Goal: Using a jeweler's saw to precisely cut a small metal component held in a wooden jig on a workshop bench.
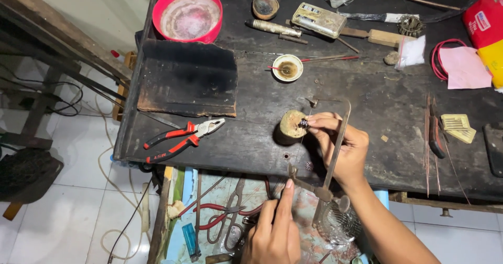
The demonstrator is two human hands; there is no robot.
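My right hand reaches in from the lower right and pinches a small dark metal piece against a round wooden peg at the bench's front. A jeweller's saw frame stands upright across the back of this hand, and its thin blade runs down beside the peg. My left hand is low in the middle, with its thumb and fingers closed on the saw's lower clamp. The saw's ribbed handle hangs below the bench edge.
On the dark bench lie red-handled pliers, a charred block, a red bowl, a small white dish, a lighter-like metal box and pink paper. An open drawer below holds shears and tools.
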